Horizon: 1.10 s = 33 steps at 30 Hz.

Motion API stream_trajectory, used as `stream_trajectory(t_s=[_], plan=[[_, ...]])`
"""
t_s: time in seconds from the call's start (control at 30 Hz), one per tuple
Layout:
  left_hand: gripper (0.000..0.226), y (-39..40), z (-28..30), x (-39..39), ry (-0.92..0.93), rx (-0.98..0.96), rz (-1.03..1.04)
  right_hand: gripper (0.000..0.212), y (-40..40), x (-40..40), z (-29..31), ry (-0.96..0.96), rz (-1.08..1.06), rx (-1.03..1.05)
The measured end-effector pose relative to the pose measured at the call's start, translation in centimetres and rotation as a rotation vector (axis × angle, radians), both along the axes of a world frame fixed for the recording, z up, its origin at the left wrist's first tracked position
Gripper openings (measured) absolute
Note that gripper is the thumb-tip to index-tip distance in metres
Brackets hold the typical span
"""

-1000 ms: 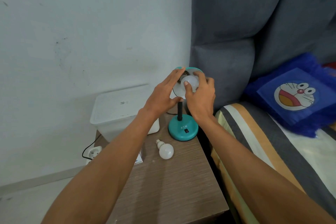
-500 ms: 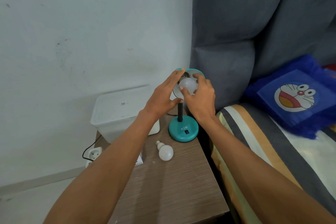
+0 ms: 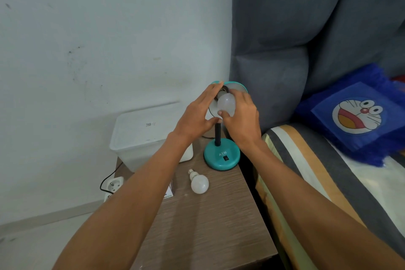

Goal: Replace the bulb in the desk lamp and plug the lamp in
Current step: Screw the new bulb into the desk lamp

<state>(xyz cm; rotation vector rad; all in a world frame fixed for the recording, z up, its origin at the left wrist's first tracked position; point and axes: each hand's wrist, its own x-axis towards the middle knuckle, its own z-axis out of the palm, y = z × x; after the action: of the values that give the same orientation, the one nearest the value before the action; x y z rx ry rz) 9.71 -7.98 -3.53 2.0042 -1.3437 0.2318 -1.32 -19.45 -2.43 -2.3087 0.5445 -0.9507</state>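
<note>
A teal desk lamp (image 3: 221, 156) with a black stem stands at the back of the wooden bedside table (image 3: 210, 226). Its shade faces me. A white bulb (image 3: 225, 102) sits at the shade's socket, and my right hand (image 3: 241, 118) grips it with thumb and fingers. My left hand (image 3: 198, 114) holds the shade's left rim, fingers stretched along its edge and thumb under it. A second white bulb (image 3: 199, 182) lies loose on the table in front of the lamp base. The lamp's black cord runs behind the base.
A white lidded plastic box (image 3: 144, 133) stands at the table's back left. A white socket strip (image 3: 114, 185) with a black cable lies on the floor by the wall. A small card box (image 3: 169, 193) shows beside my left forearm. The bed (image 3: 328, 182) adjoins on the right.
My right hand has turned around the bulb at the socket, the thumb sliding lower on it. My left hand stays on the shade's rim.
</note>
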Motion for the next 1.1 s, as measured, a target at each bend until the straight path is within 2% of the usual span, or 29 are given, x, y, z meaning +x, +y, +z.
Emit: stream_trajectory(t_s=[0.07, 0.17, 0.23, 0.3, 0.4, 0.47, 0.53, 0.67, 0.73, 0.83, 0.93, 1.0, 1.1], plan=[[0.103, 0.0, 0.0, 0.1, 0.001, 0.003, 0.001, 0.057, 0.0, 0.0, -0.1, -0.001, -0.017, 0.011], [0.104, 0.0, 0.0, 0.1, -0.006, 0.005, 0.009, 0.055, 0.0, 0.4, 0.5, -0.022, -0.129, 0.292], [0.103, 0.0, -0.1, 0.1, -0.006, 0.002, 0.007, 0.055, -0.3, 0.6, 0.7, -0.015, -0.154, 0.386], [0.104, 0.0, 0.0, 0.1, 0.003, 0.003, 0.001, 0.057, -0.1, 0.3, 1.0, -0.014, -0.140, 0.326], [0.103, 0.0, 0.0, 0.0, 0.007, -0.001, -0.001, 0.065, 0.0, 0.0, 0.9, -0.002, -0.045, 0.125], [0.103, 0.0, -0.1, 0.0, 0.008, -0.005, -0.007, 0.062, -0.1, 0.1, 0.6, 0.026, -0.025, 0.069], [0.104, 0.0, 0.0, 0.0, 0.007, -0.001, -0.006, 0.053, -0.3, 0.2, 0.6, 0.022, -0.065, 0.147], [0.102, 0.2, 0.1, 0.1, -0.002, 0.002, 0.001, 0.049, -0.5, 0.6, 1.4, 0.011, -0.154, 0.477], [0.102, 0.1, 0.2, 0.0, -0.001, 0.004, -0.001, 0.047, -0.3, 0.5, 1.4, -0.015, -0.163, 0.449], [0.103, -0.1, 0.3, -0.2, 0.002, 0.010, -0.006, 0.039, 0.2, 0.4, 1.1, -0.077, -0.128, 0.296], [0.102, -0.1, 0.2, -0.1, 0.000, 0.008, -0.005, 0.048, 0.1, 0.4, 0.4, -0.023, -0.056, 0.202], [0.103, 0.0, 0.1, 0.0, 0.004, 0.010, 0.000, 0.054, -0.2, 0.4, -0.1, -0.006, -0.031, 0.213], [0.102, 0.1, 0.1, 0.0, 0.000, 0.007, -0.002, 0.051, -0.6, 0.6, 0.2, 0.019, -0.122, 0.359]])
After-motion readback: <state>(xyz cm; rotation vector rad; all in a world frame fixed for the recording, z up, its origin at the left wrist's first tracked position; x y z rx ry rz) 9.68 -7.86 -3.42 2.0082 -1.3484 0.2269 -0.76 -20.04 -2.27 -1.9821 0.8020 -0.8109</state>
